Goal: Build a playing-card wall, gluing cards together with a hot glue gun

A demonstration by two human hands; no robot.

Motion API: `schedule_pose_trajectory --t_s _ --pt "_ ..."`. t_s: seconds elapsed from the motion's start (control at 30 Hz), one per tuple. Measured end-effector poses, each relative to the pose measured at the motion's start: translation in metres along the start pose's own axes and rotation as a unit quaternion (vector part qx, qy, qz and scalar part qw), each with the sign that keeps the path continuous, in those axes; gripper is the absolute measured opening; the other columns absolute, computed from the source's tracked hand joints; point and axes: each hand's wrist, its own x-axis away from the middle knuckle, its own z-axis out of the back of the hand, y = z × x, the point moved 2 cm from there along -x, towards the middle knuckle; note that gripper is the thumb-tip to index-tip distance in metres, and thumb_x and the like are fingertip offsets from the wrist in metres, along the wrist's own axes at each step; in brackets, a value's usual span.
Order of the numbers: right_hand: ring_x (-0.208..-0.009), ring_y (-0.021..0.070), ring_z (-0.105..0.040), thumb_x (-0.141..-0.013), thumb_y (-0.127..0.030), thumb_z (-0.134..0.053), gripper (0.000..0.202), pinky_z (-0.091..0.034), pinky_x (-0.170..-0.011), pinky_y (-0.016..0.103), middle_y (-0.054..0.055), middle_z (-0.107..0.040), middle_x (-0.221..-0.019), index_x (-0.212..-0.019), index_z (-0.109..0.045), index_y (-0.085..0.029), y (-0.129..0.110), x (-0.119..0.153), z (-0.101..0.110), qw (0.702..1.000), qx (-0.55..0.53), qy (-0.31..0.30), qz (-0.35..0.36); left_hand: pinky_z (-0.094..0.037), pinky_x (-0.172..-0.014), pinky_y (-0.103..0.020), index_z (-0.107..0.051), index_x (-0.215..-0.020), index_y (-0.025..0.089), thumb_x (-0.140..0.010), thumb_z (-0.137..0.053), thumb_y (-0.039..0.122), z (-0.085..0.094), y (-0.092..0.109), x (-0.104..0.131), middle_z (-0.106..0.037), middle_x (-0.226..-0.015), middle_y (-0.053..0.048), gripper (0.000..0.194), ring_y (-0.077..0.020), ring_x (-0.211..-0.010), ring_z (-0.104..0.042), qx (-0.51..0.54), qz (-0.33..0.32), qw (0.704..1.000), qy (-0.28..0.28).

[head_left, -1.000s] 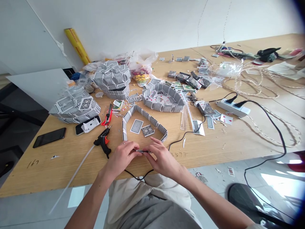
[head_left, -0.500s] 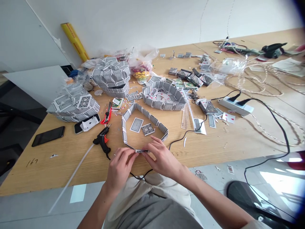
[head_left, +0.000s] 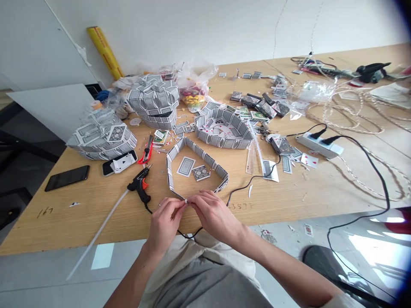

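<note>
A thin ring-shaped wall of folded playing cards (head_left: 171, 171) stands on the table, its near corner pinched between my two hands. My left hand (head_left: 167, 220) closes its fingertips on the left side of that corner. My right hand (head_left: 214, 213) grips the same edge just to the right, its fingers covering most of the near section. Inside the ring lie a loose playing card (head_left: 186, 166) and a dark-patterned card (head_left: 202, 173). Left of the ring rests a black hot glue gun (head_left: 140, 186) with an orange trigger and a long white glue stick (head_left: 99, 231).
Behind the ring stands a card-walled tray (head_left: 224, 139). Two card-built boxes (head_left: 102, 137) are at the left, near a phone (head_left: 67, 178) and a red utility knife (head_left: 146, 152). A white power strip (head_left: 319, 146) with black cords, a ruler (head_left: 251, 158) and card packs lie rightward.
My right hand's fingers have drawn in toward my left hand and now cover the card edge that showed between them. The view has shifted slightly.
</note>
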Motion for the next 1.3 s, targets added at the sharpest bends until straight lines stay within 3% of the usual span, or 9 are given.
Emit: schedule_pose_trajectory --t_s 0.1,0.23,0.37,0.5,0.73,0.87,1.1,1.2,1.3 --pt "-0.087 0.0237 -0.074 -0.108 -0.011 -0.051 0.014 -0.053 -0.108 0.05 0.007 -0.077 -0.098 -0.113 -0.059 -0.021 0.001 0.0 0.005 1.0 0.012 -0.005 -0.003 -0.059 -0.079 -0.029 -0.07 -0.098 0.023 -0.102 -0.07 0.019 -0.002 0.002 0.002 -0.076 -0.091 -0.002 0.005 -0.0167 -0.085 -0.073 0.008 0.018 1.0 0.004" --pt "-0.106 0.0275 -0.074 -0.106 -0.018 -0.061 0.011 -0.041 -0.122 0.061 0.009 -0.078 -0.107 -0.116 -0.059 -0.022 0.01 0.003 0.02 0.999 0.049 0.0 0.006 -0.06 -0.084 -0.029 -0.071 -0.106 0.023 -0.101 -0.071 0.018 -0.002 0.004 0.003 -0.078 -0.097 -0.003 0.006 -0.0174 -0.089 -0.074 -0.002 0.036 0.999 0.015" --pt "-0.09 0.0239 -0.074 -0.107 -0.016 -0.059 0.008 -0.047 -0.118 0.059 0.004 -0.076 -0.091 -0.11 -0.063 -0.022 0.021 0.012 0.021 0.999 0.046 -0.007 0.013 -0.061 -0.085 -0.03 -0.071 -0.114 0.023 -0.102 -0.07 0.019 -0.002 0.004 0.002 -0.078 -0.1 -0.004 0.013 -0.0178 -0.09 -0.075 -0.02 0.014 1.0 0.017" --pt "-0.086 0.0218 -0.074 -0.109 -0.017 -0.057 0.01 -0.051 -0.115 0.054 0.003 -0.078 -0.091 -0.113 -0.065 -0.022 0.023 0.016 0.011 0.999 0.035 0.03 0.018 -0.062 -0.085 -0.031 -0.073 -0.112 0.024 -0.104 -0.067 0.021 -0.003 0.004 0.001 -0.079 -0.099 -0.004 0.01 -0.0184 -0.089 -0.077 -0.031 0.0 0.999 0.012" --pt "-0.085 0.0225 -0.073 -0.11 -0.02 -0.056 0.011 -0.055 -0.105 0.048 0.006 -0.08 -0.095 -0.114 -0.066 -0.021 0.016 0.014 0.001 0.998 0.017 0.059 0.022 -0.063 -0.079 -0.03 -0.075 -0.105 0.024 -0.101 -0.072 0.025 -0.002 0.005 0.004 -0.081 -0.095 -0.003 0.005 -0.0183 -0.085 -0.078 -0.016 0.074 0.995 0.064" --pt "-0.086 0.024 -0.073 -0.111 -0.022 -0.056 0.012 -0.056 -0.095 0.044 0.009 -0.079 -0.095 -0.114 -0.066 -0.018 0.014 0.012 -0.002 0.997 0.022 0.058 0.034 -0.063 -0.078 -0.03 -0.076 -0.105 0.024 -0.103 -0.07 0.028 0.0 0.003 0.003 -0.081 -0.096 -0.004 0.008 -0.0185 -0.086 -0.078 -0.014 0.084 0.994 0.061" --pt "-0.076 0.0239 -0.07 -0.109 -0.023 -0.06 0.009 -0.049 -0.074 0.037 0.006 -0.076 -0.085 -0.105 -0.067 -0.018 0.005 0.001 -0.016 0.997 0.078 0.011 0.017 -0.063 -0.075 -0.028 -0.072 -0.113 0.022 -0.104 -0.068 0.035 0.002 -0.004 0.006 -0.08 -0.101 -0.006 0.017 -0.0176 -0.083 -0.076 0.014 0.171 0.984 0.05" --pt "-0.079 0.0246 -0.072 -0.105 -0.022 -0.068 0.005 -0.048 -0.073 0.036 0.006 -0.078 -0.087 -0.107 -0.067 -0.018 -0.003 -0.006 -0.019 0.996 0.087 -0.029 -0.002 -0.063 -0.073 -0.028 -0.069 -0.113 0.021 -0.103 -0.066 0.043 0.002 -0.011 0.01 -0.08 -0.099 -0.007 0.024 -0.0186 -0.085 -0.077 0.089 0.25 0.963 0.043" --pt "-0.084 0.0264 -0.076 -0.105 -0.029 -0.07 0.012 -0.048 -0.074 0.035 0.008 -0.08 -0.09 -0.105 -0.07 -0.017 -0.012 -0.017 -0.012 0.99 0.082 -0.109 -0.044 -0.064 -0.072 -0.03 -0.067 -0.107 0.019 -0.097 -0.071 0.053 0.005 -0.019 0.007 -0.079 -0.093 -0.008 0.036 -0.0205 -0.082 -0.078 0.178 0.324 0.928 0.032"
